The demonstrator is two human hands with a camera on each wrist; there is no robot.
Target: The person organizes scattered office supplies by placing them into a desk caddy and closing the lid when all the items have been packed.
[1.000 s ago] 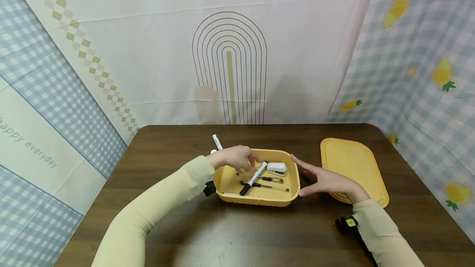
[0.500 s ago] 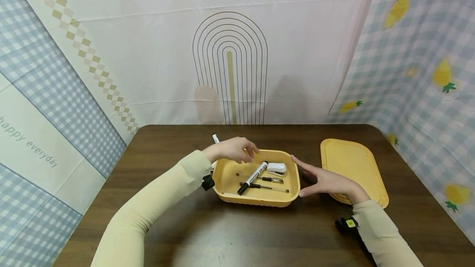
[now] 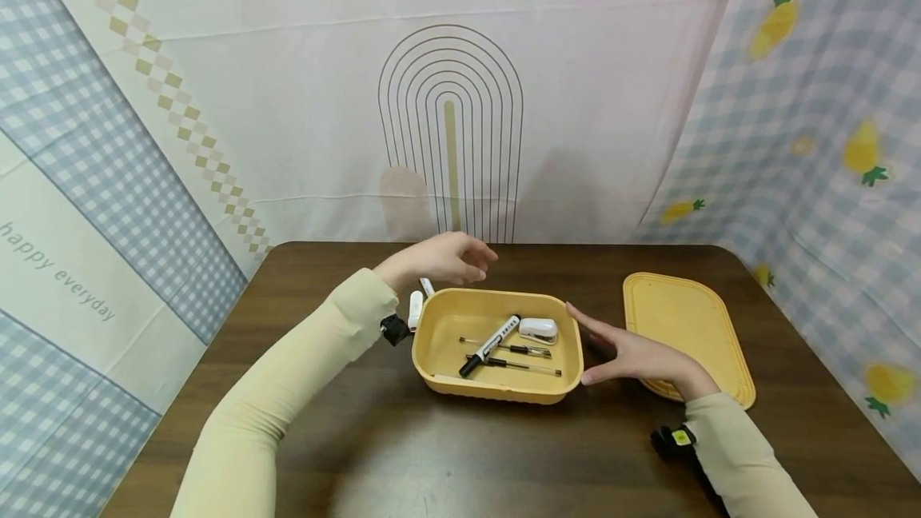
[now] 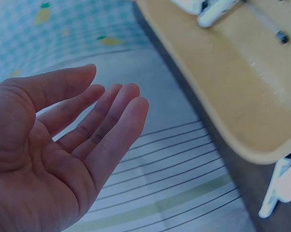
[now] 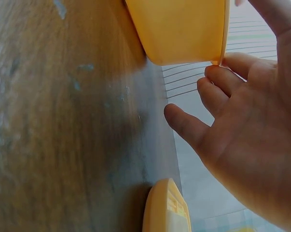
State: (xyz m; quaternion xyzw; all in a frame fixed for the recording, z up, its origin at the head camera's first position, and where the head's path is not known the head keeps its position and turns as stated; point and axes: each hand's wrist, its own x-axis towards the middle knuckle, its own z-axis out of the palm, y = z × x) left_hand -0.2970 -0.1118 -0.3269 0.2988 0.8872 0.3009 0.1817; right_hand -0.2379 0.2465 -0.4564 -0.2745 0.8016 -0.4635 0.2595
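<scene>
A yellow plastic box (image 3: 504, 392) stands on the table, long side toward me. In it lie a white marker with a black cap (image 3: 496, 340), a small white stapler (image 3: 538, 330) and several slim pens (image 3: 528, 351). My left hand (image 3: 448, 258) hovers past the box's far left rim, holding nothing; its fingers are loosely bent in the left wrist view. At the box's right end, my right hand (image 3: 640, 354) spreads thumb and forefinger, fingertips right at the rim. The right wrist view shows its other fingers extended beside the box wall.
A flat yellow lid (image 3: 687, 326) lies on the brown table (image 3: 446, 462), right of the box and partly behind the right hand. Beyond the box's left end are a white rounded object (image 3: 416, 308) and a white stick-like item (image 3: 427, 287). A patterned cloth (image 3: 576, 102) hangs behind.
My left hand has risen out of the box and moved back past its far rim. The marker in the box has shifted slightly left. The right hand stays in place.
</scene>
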